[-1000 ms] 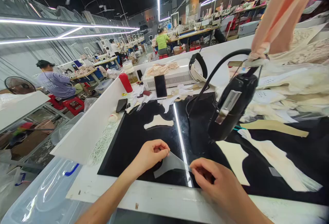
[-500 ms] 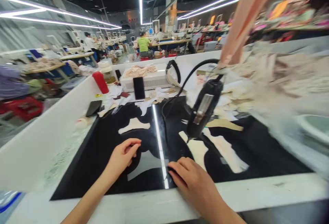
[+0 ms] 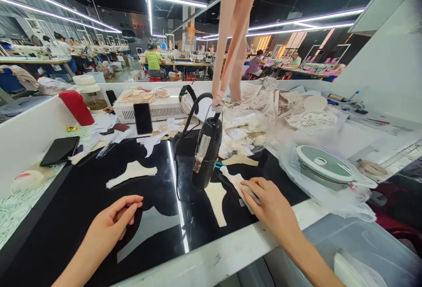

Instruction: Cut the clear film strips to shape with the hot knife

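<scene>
My left hand (image 3: 114, 221) hovers over the glossy black work surface (image 3: 165, 181), fingers curled in and thumb against the forefinger, with nothing visible between them. Beside it a grey curved shape (image 3: 148, 230) shows on the surface. My right hand (image 3: 272, 205) has its fingertips on a long white fabric piece (image 3: 234, 179) at the right, thumb and forefinger at its edges; the palm hides the near end. A cream fabric piece (image 3: 216, 203) lies to its left. Another white curved piece (image 3: 132, 173) rests farther back on the left.
A black corded tool (image 3: 207, 153) hangs from pink fabric strips (image 3: 232, 32) over the middle. Behind stand a phone (image 3: 143, 118), a white box (image 3: 158, 107) and fabric scraps (image 3: 244, 128). A green-lidded container (image 3: 325, 164) sits right. Co-workers sit farther off.
The view has turned to the right. My right hand has moved from beside the grey shape to the white fabric piece on the right. My left hand stays curled near the grey shape.
</scene>
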Motion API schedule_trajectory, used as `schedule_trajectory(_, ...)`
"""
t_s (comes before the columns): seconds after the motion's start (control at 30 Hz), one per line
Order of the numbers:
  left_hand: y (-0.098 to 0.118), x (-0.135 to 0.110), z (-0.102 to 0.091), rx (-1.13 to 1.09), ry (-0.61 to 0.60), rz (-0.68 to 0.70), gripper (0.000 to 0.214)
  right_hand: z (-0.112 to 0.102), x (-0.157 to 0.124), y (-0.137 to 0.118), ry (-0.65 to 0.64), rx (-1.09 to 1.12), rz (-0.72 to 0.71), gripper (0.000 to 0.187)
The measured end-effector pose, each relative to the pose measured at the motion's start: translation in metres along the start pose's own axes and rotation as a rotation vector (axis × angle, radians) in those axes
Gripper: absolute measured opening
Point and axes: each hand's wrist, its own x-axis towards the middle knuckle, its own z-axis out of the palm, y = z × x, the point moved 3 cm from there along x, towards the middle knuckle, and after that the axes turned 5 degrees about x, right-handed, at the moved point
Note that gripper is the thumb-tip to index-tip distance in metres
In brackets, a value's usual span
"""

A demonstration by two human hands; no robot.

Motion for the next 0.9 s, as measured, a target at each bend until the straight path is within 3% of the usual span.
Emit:
schedule_trajectory(0.43, -0.013, 0.007, -0.006, 0.027, -0.039, -0.007, 0.068, -0.024, -0.026, 0.013, -0.156, 0.102, 0.040, 0.022)
schedule_trajectory(0.57, -0.018, 0.013, -0.009, 0.072, -0.059, -0.013, 0.071, -0.024, -0.031, 0.015, -0.163, 0.116, 0.066, 0.023)
schedule_trajectory(0.8, -0.004, -0.001, -0.005, 0.103, 0.003, 0.017, 0.063, -0.028, -0.035, 0.024, -0.118, 0.169, 0.170, 0.025)
schedule_trajectory(0.9, -0.001, -0.004, -0.005, 0.134, 0.009, 0.020, 0.061, -0.032, -0.036, 0.023, -0.096, 0.182, 0.149, 0.023)
